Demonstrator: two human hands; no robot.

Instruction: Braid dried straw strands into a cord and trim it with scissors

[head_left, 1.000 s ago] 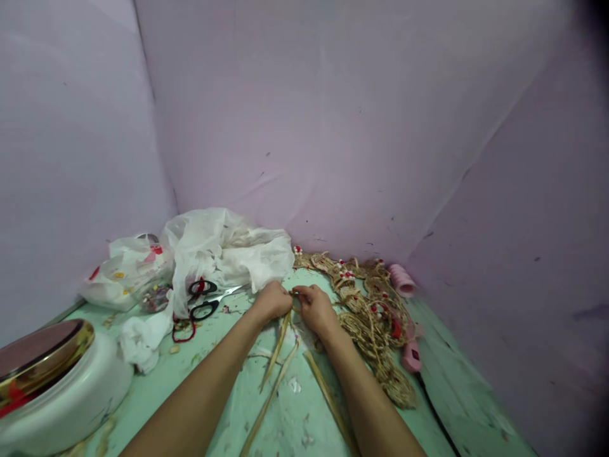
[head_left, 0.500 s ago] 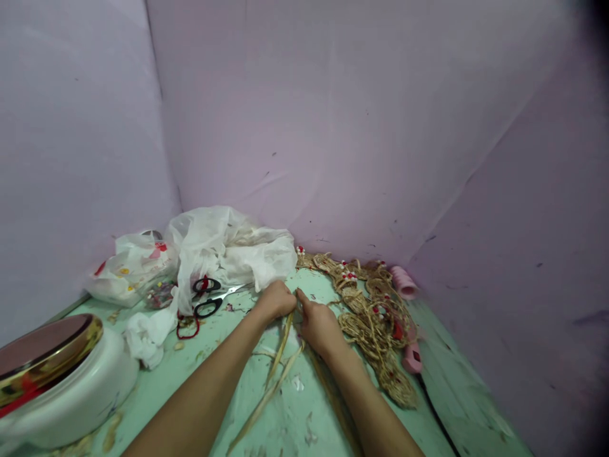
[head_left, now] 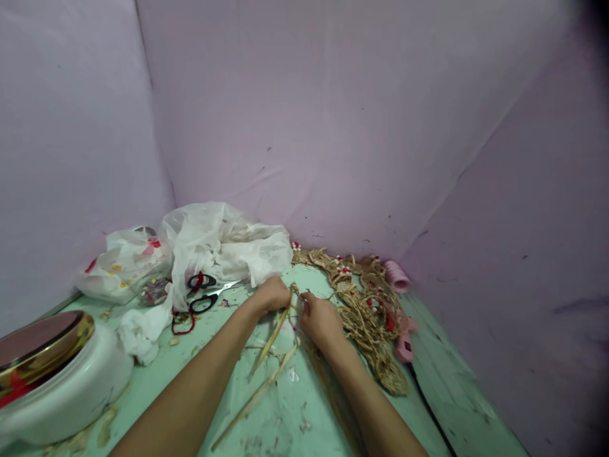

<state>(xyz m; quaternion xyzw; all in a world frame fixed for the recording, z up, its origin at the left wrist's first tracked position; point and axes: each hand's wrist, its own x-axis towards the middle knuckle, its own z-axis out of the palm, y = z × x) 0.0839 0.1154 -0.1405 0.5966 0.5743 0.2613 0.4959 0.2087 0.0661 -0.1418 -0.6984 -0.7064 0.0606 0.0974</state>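
Gripped in the curled left hand (head_left: 275,294), dried strands (head_left: 271,343) slanted toward seven o'clock; the right hand (head_left: 321,318) bent inward at four o'clock, its hold unclear.

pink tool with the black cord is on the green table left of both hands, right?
The side is wrong: the head view shows the pink tool, with its black cord, on the green table, right of the left hand and right hand.

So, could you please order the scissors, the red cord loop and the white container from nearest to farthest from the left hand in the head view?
1. Black-handled scissors, just left of the left hand, blades toward it.
2. Red cord loop, farther left, near the scissors' handles.
3. White container, at far left.
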